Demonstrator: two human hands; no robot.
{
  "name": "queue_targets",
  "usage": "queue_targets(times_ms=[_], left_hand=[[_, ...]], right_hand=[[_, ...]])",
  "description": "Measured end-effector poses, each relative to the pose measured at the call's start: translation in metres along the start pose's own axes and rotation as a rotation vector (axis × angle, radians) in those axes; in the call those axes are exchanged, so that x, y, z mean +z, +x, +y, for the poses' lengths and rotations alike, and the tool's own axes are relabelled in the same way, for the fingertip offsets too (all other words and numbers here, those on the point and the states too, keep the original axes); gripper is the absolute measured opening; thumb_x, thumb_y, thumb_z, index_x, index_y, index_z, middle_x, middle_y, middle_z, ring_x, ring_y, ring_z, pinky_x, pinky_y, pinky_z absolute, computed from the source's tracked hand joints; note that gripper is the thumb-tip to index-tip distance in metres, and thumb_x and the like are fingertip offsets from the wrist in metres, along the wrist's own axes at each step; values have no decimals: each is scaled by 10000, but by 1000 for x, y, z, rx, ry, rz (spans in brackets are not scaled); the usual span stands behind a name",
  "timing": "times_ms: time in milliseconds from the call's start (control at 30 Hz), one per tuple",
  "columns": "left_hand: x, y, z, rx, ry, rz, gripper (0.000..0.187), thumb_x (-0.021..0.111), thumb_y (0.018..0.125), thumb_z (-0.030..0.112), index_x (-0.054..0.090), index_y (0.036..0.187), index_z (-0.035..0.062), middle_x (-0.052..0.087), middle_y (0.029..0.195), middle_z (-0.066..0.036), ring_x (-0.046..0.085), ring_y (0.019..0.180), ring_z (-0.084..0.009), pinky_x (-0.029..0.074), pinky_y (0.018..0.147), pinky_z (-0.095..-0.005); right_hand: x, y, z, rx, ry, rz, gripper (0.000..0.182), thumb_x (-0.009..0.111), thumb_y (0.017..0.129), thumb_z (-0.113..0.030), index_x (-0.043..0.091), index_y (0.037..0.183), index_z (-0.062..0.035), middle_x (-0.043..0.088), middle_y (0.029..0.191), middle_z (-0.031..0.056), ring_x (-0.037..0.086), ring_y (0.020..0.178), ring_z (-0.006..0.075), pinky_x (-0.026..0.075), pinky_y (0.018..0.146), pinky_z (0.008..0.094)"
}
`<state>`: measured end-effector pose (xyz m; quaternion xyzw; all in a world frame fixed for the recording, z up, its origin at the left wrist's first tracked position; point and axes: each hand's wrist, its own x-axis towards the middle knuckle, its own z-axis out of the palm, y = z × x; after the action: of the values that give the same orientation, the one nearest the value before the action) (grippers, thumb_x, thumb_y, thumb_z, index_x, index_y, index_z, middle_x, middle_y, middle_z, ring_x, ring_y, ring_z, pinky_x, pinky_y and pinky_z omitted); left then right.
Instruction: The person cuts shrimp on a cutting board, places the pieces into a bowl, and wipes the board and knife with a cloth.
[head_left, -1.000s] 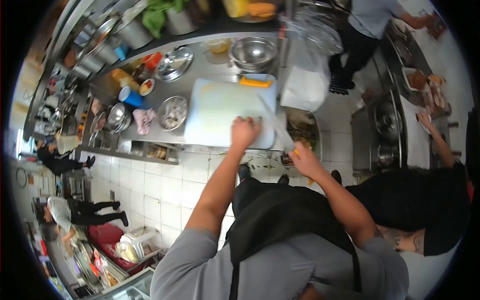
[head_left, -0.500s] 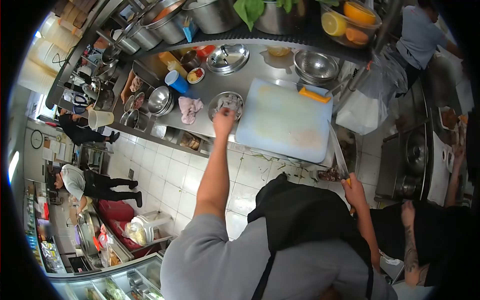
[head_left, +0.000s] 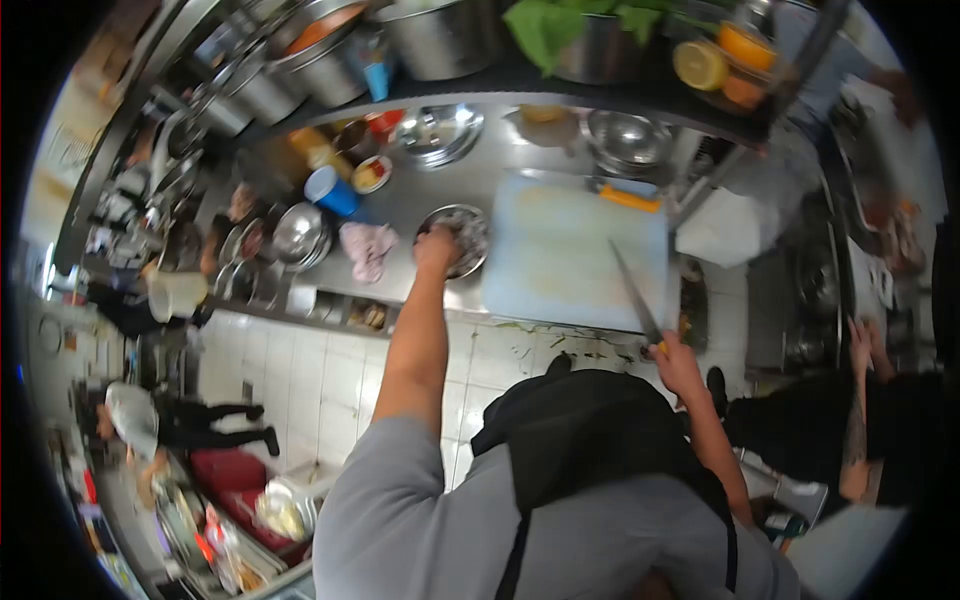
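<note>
My left hand [head_left: 436, 250] is closed at the left rim of a round metal bowl [head_left: 478, 262], its fingers reaching over the edge. Greyish, pale pieces lie inside the bowl; blur hides what they are. In my right hand [head_left: 680, 364] is the handle of a long kitchen knife [head_left: 632, 285], its blade pointing up and left over the cutting board. The pale cutting board [head_left: 560, 260] lies just right of the bowl. A yellow-handled knife [head_left: 629, 197] rests along its far edge.
A pink cloth [head_left: 366, 250], a blue cup [head_left: 331, 190] and stacked metal bowls [head_left: 299, 233] stand left on the steel counter. Behind are a lid [head_left: 437, 133] and a colander [head_left: 627, 140]. A shelf with pots overhangs the back. A co-worker's forearms [head_left: 860, 420] are at right.
My left hand has gone from over the bowl's contents to its left rim. My right hand has swung the knife leftward, from beside the board to above it. The view has shifted.
</note>
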<state>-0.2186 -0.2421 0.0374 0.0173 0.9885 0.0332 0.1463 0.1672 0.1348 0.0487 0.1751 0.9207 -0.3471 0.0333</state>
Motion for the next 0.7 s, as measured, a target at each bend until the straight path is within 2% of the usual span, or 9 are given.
queue_targets(times_ms=[33,67,100,133,167,200,333,567,700], left_hand=[[9,-4,1,-10,-19,95,517,599,884,258,546,1287,-61,624,1292,-258,581,1247,-438,491,1036,-488],[17,1,1,43,79,111,519,601,887,270,549,1268,-78,624,1288,-269,604,1215,-434,510,1003,-483],[-4,-18,15,-1,53,70,530,586,896,295,545,1271,-78,628,1277,-271,624,1189,-427,525,972,-481],[18,2,6,-20,7,86,598,604,883,344,525,1290,-87,649,1258,-257,630,1188,-413,528,962,-489],[35,16,-3,-54,-8,139,655,627,859,393,514,1300,-78,666,1243,-247,635,1185,-402,520,976,-489],[13,-5,12,-126,-14,88,679,650,834,415,508,1294,-65,674,1240,-242,625,1199,-400,495,1007,-489],[30,3,5,-77,-32,158,606,651,838,333,498,1268,-65,678,1222,-244,619,1192,-397,446,1041,-479],[35,-3,11,-93,-98,246,543,607,848,241,499,1319,-7,691,1202,-209,578,1223,-384,403,1044,-500],[30,-4,15,-89,-76,208,562,610,842,247,493,1336,5,694,1209,-203,564,1240,-370,353,1056,-508]], right_hand=[[6,0,-1,12,-18,-17,307,614,965,-273,551,1139,-28,677,913,282,646,881,502,490,751,579],[8,-2,-3,38,-36,-24,313,606,967,-274,549,1151,-28,680,915,279,650,876,498,493,757,583],[7,-3,-8,54,-34,-47,329,598,970,-280,540,1164,-21,680,917,280,650,877,497,493,760,583],[7,-4,-12,65,-28,-70,346,589,972,-286,532,1178,-14,680,918,282,651,877,495,494,763,582],[14,-6,-6,42,-31,-35,345,582,975,-295,525,1161,-9,680,913,279,650,876,494,493,768,583],[19,-5,-2,6,-33,-9,346,575,978,-304,519,1144,-5,679,908,276,649,876,493,491,774,584],[15,-3,-11,69,-71,-55,326,564,986,-327,505,1058,-14,677,891,268,649,884,489,480,790,594],[12,-6,-21,113,-40,-37,332,573,981,-325,512,1084,-15,676,890,281,650,885,489,485,794,593],[10,-9,-25,130,-22,-50,338,581,978,-324,523,1110,-18,679,889,283,652,880,492,493,786,585]])
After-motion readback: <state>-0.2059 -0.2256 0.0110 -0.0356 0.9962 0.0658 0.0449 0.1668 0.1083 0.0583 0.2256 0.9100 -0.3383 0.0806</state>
